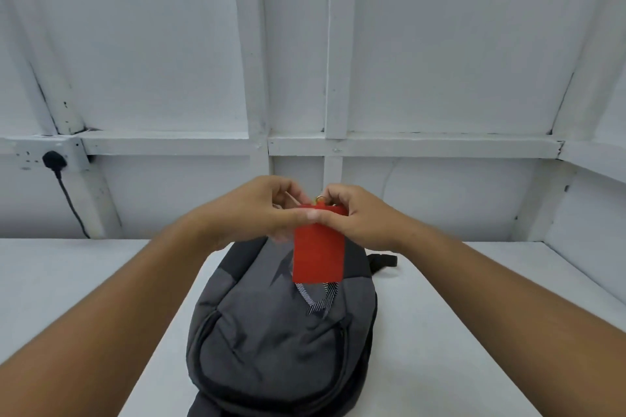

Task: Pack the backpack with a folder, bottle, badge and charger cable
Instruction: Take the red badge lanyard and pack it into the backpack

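Nearest to me, the backpack [281,332] lies flat on the white bench [457,332], its front face up. It is dark grey with black trim, a curved black zipper around the front pocket and a striped fabric insert near its middle. A black strap [384,262] shows at its far right edge.

Above the far end of the backpack I see the badge [318,254], a plain red rectangular holder hanging upright with a small gold ring [319,199] at its top. My left hand [267,210] is closed on the badge's top edge, thumb laid across its front. My right hand [359,217] is closed on the top right corner, fingers at the ring.

Beyond the hands stands a white panelled wall [440,44]. At far left, a black plug [54,160] sits in a wall socket, its cable running down.
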